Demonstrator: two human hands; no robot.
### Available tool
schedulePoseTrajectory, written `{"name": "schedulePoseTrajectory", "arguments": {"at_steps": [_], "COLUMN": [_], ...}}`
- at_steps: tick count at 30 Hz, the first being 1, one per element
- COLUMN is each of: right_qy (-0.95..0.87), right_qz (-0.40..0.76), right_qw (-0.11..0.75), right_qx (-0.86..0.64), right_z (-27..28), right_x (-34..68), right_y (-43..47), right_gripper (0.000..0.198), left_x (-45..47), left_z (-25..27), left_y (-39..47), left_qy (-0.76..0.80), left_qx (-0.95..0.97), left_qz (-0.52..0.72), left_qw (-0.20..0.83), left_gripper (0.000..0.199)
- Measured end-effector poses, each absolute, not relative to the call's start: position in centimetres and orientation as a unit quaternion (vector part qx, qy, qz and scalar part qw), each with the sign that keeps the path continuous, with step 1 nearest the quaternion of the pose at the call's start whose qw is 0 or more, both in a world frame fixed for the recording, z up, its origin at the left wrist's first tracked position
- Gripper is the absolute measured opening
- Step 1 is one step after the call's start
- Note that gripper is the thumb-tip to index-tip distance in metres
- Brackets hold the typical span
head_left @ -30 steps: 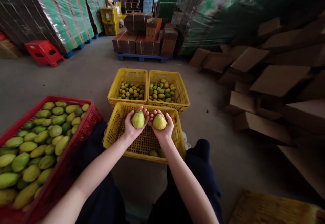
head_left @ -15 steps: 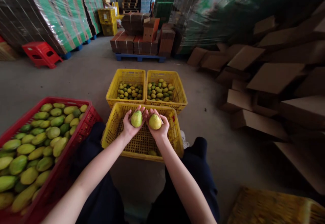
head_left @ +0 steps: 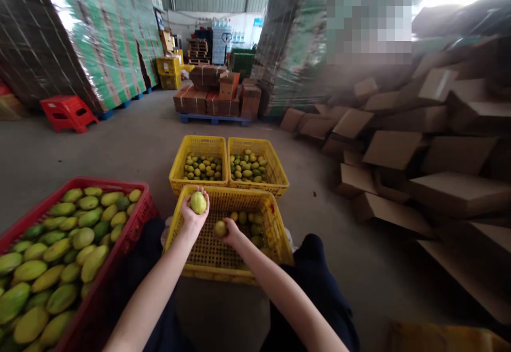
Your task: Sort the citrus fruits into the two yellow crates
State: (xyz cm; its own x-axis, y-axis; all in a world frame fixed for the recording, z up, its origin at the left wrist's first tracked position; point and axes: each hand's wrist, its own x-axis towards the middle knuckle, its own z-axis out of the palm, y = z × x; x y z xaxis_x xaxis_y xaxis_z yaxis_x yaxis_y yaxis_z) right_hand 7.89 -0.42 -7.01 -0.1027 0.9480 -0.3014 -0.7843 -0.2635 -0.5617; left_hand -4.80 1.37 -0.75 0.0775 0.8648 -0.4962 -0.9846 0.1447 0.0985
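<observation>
My left hand [head_left: 194, 216], palm up over the left far side of the front yellow crate [head_left: 199, 273], cradles a yellow-green, lemon-like fruit [head_left: 198, 202] in curled fingers. Lower and to the right, my right hand [head_left: 231, 231] grips a second, duller yellow fruit [head_left: 220, 228] from its right side, above the crate's slotted floor. Several fruits [head_left: 255, 229] lie along the right side inside this crate, partly covered by my right forearm. To my left stands a red crate [head_left: 150, 203] heaped with larger-looking yellow-green fruits [head_left: 58, 251].
Two yellow crates [head_left: 199, 140] with fruit stand directly beyond the front one. Loose cardboard boxes [head_left: 393, 149] pile up on the right. A red stool [head_left: 67, 112] and a blue pallet [head_left: 215, 120] of bundled cartons are farther off. My knees flank the front crate.
My hands, earlier side by side with a fruit each, have moved apart: left to the left, right down into the crate. The view has tilted up; more fruits show in the crate.
</observation>
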Motion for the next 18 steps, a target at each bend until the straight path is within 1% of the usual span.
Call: {"name": "schedulePoseTrajectory", "arguments": {"at_steps": [2,4,6,8,10,13,15,18], "right_qy": [-0.148,-0.166,-0.186,-0.208,-0.23,-0.254,-0.266,-0.278], "right_qz": [0.743,0.742,0.742,0.75,0.759,0.758,0.75,0.735], "right_qw": [0.559,0.551,0.533,0.489,0.428,0.361,0.347,0.356], "right_qx": [-0.336,-0.345,-0.363,-0.394,-0.433,-0.479,-0.496,-0.506], "right_z": [-4.1,-1.5,-0.1,-0.5,-2.1,-4.6,-5.5,-5.3], "right_x": [7.4,7.4,7.7,8.3,9.1,10.9,12.3,14.2], "right_y": [3.5,6.9,8.4,7.6,5.1,1.2,-0.3,-0.6], "right_gripper": [0.023,0.03,0.026,0.016,0.009,0.009,0.01,0.01], "left_x": [-5.5,-6.1,-6.6,-6.8,-6.8,-6.5,-6.2,-5.7], "left_z": [-0.7,-0.7,-0.7,-0.8,-1.0,-1.4,-1.6,-2.0], "left_y": [1.5,1.6,1.5,1.4,1.4,1.2,1.1,1.0], "left_qy": [0.218,0.202,0.189,0.191,0.208,0.226,0.233,0.254], "left_qx": [-0.133,-0.126,-0.116,-0.118,-0.131,-0.14,-0.137,-0.136], "left_qz": [0.642,0.646,0.647,0.645,0.637,0.636,0.636,0.633], "left_qw": [0.723,0.725,0.729,0.731,0.73,0.725,0.723,0.719], "left_gripper": [0.037,0.037,0.037,0.037,0.035,0.034,0.033,0.033]}}
